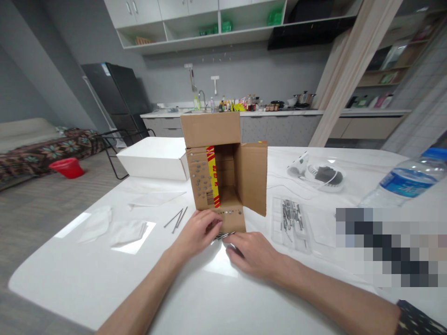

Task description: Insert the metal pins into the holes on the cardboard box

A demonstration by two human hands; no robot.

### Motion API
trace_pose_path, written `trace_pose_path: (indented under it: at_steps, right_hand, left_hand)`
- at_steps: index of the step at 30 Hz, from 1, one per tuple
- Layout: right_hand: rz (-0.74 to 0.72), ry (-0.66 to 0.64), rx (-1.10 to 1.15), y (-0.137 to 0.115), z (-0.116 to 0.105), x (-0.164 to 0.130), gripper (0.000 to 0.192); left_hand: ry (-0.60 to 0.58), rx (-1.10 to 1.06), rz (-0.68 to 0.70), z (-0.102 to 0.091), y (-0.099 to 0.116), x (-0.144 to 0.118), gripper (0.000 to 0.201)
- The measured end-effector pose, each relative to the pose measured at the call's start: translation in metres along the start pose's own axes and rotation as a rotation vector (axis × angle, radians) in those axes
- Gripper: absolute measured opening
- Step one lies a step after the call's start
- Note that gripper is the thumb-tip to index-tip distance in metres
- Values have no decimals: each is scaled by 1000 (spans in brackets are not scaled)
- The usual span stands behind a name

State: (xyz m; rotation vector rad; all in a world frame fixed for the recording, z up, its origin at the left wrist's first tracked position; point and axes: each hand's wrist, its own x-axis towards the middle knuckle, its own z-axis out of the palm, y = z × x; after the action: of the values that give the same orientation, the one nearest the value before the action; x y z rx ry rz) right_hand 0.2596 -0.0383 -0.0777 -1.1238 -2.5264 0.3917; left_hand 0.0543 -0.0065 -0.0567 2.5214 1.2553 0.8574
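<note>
A brown cardboard box [228, 160] stands on the table with its open side toward me and its flaps spread. Many round metal nail heads dot its left flap, and a row of them crosses the bottom flap [235, 223]. My left hand [200, 231] is at the left edge of that bottom flap with curled fingers; what they hold, if anything, is hidden. Several metal nails [223, 236] lie by the flap's front edge, between my hands. My right hand [251, 251] touches them with its fingertips, thumb held apart. Loose long nails [179, 219] rest left of the box.
A clear divided case [291, 223] with nails lies at the right. Behind it are a white corded device [324, 177] and a water bottle [407, 181]. A white box [153, 158] stands at the back left, and white tissues [127, 232] lie at the left.
</note>
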Motion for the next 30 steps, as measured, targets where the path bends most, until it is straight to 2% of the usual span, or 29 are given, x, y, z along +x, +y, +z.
trace_pose_path:
  at_steps: [9,14,20,30]
  right_hand:
    - [-5,-10,-3,-1,-2,0,23]
    - [-1,-19,-6,-1,-2,1,24]
    - [-13,-7,-1,0,-1,0,24]
    - [-17,-1,-6,2,1,0,24]
  left_hand:
    - [8,13,17,0,-1,-1,11]
    - [0,98,74,1,-3,-1,10]
    - [-89,230,134,-2,-3,0,14]
    - [-154,245,173,-5,1,1,13]
